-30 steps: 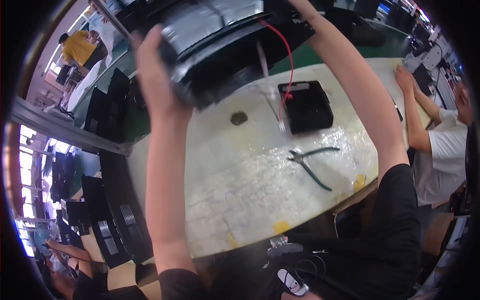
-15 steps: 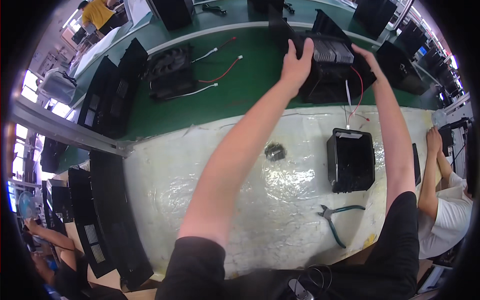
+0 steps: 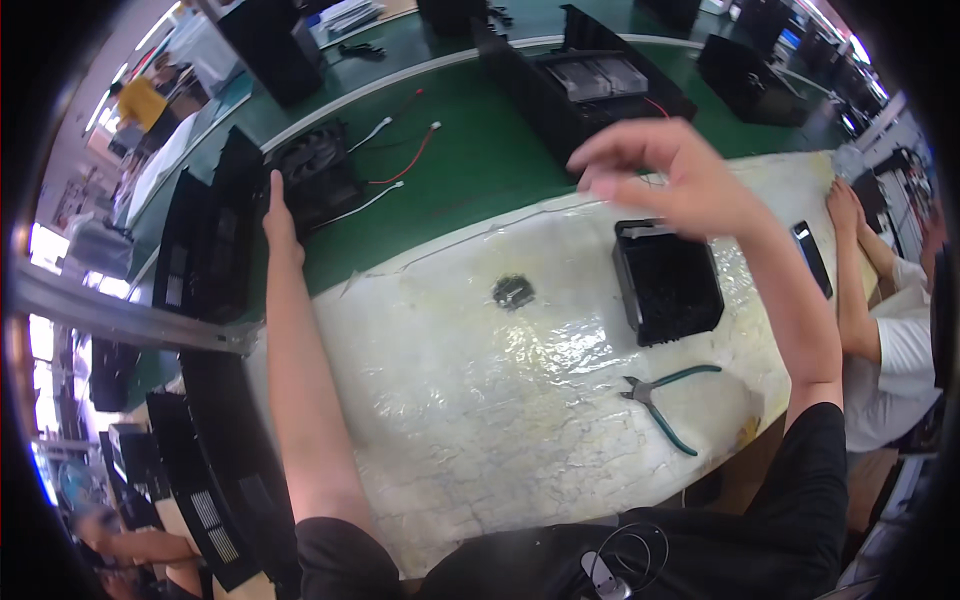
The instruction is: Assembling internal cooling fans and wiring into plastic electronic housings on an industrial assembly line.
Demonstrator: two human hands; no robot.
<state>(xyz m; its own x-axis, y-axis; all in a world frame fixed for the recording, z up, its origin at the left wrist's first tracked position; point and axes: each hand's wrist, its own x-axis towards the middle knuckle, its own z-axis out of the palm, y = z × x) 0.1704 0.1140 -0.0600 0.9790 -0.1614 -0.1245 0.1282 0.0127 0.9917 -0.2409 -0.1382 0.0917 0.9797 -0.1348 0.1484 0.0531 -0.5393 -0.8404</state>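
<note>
My left hand (image 3: 281, 225) reaches to the far left, beside a black unit with a fan (image 3: 318, 170) and next to upright black panels (image 3: 215, 235). It appears edge-on, one digit stretched out; the other fingers are mostly hidden, and no held thing shows. My right hand (image 3: 685, 185) hovers above the back of an open black box (image 3: 675, 285). Its fingers are slightly bent, apart and blurred, with nothing seen between them. Farther back stands a black housing (image 3: 610, 100) with a grey finned block (image 3: 598, 77) and a red wire.
Green-handled cutting pliers (image 3: 660, 400) lie near the front of the covered table (image 3: 430, 400). A phone (image 3: 812, 258) lies at the right, near another person's hands (image 3: 846, 205). A metal post (image 3: 130, 310) crosses the left side. Thin wires (image 3: 405, 155) extend from the fan unit.
Both hands have let go of the black housing, which stays on the green surface. My left hand has swung left to the fan unit and panels; my right has drawn back toward the box.
</note>
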